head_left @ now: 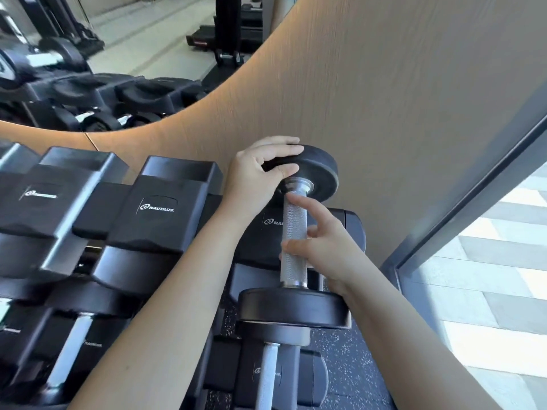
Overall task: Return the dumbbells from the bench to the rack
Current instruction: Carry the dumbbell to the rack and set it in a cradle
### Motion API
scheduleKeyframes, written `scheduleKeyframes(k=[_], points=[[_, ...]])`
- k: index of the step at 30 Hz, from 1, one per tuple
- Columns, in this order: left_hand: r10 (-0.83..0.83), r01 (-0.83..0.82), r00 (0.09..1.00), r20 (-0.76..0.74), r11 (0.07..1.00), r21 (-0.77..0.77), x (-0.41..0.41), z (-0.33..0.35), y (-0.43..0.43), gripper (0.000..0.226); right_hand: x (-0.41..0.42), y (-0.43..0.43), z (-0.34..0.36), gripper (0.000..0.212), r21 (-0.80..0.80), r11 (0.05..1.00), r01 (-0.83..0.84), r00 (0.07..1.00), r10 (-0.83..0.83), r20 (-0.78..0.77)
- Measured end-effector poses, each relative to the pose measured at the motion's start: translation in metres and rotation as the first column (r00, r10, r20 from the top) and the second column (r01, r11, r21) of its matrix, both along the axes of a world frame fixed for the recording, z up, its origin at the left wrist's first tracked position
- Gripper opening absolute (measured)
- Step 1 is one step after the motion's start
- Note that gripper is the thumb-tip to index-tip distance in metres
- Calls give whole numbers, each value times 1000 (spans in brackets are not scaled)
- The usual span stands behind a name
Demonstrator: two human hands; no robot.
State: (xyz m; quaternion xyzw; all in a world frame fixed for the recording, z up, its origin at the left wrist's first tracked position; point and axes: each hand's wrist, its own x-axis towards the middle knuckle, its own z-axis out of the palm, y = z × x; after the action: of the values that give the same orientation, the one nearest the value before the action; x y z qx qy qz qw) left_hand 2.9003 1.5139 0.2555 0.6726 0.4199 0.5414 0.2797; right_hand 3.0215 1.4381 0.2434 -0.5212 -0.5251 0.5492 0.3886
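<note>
step: racking one dumbbell (291, 269) at the right end of the rack (165, 208), top tier. looks like the set-down or final seating, not transport.
dumbbell position: handle runs away from the camera. near head (293, 306) sits low over the front saddle, far head (321, 170) is up by the wood wall (414, 99). can't tell if it's fully bedded in the saddles.
left hand (257, 173): fingers curled over the rim of the far head, thumb on its inner face. clamped on, steering that end.
right hand (328, 247): loose hold on the knurled handle. thumb across it, index finger straight along it, other fingers curled beside it. wrap under the bar is hidden.
neighbours: the top-tier saddles to the left look empty. another dumbbell (268, 377) sits on the tier below, just under the near head.
next move needs: both heads settled square in the saddles, then let go handle first, far head last, fingers kept out from between head and saddle.
remaining: bench not in view, so the count left is unknown.
</note>
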Motion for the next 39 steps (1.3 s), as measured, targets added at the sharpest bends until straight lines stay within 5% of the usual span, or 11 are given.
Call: scheduleKeyframes(k=[14,25,31,39], points=[[97,-96,995,6,993,-65,-10,-21,26,27,-11,41,-26,56,-16,999,34,999,-34,34],[-35,26,997,-69,992,-127,-40,-45,-50,16,-6,29,-33,41,39,999,37,996,-40,82],[-69,63,997,-26,982,-175,-49,-59,-87,18,-6,-7,-34,36,166,970,179,976,-197,96],[-58,50,998,-24,964,-260,-54,-61,-119,27,-2,-52,-38,24,307,937,168,973,-208,102]])
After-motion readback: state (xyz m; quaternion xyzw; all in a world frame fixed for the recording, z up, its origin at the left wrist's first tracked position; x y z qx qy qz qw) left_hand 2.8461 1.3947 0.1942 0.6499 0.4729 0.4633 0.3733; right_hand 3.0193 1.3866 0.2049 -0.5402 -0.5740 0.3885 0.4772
